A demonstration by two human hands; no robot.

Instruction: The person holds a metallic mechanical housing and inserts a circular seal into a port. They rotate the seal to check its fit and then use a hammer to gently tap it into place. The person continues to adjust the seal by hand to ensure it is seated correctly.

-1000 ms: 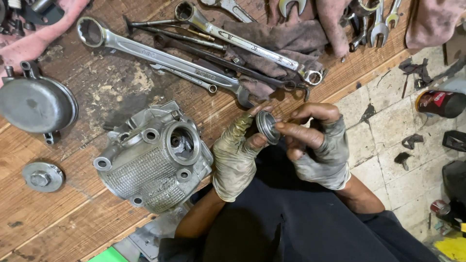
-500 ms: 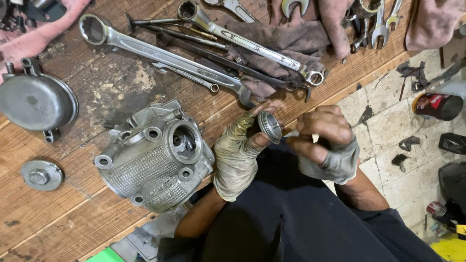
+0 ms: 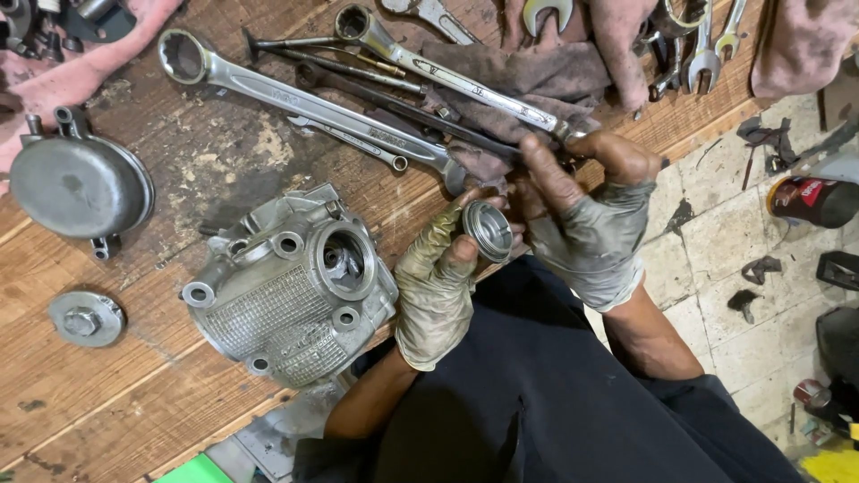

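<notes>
- My right hand [image 3: 586, 224] has lifted off the little round metal ring [image 3: 489, 230] and moved up toward the long spanners [image 3: 313, 103]
- My left hand [image 3: 436, 286] has its fingers curled shut around the ring, just past the edge of the wooden bench [image 3: 116, 394]
- My right fingers are half open and hold nothing that I can see
- The grey engine cover [image 3: 286, 286] sits on the bench beside my left hand
- I think I should keep the ring flat and grip it gently, so it does not slip

both gloved, the left hand [image 3: 436, 284] is curled in a pinch, the right hand [image 3: 586, 215] reaching forward.
</notes>
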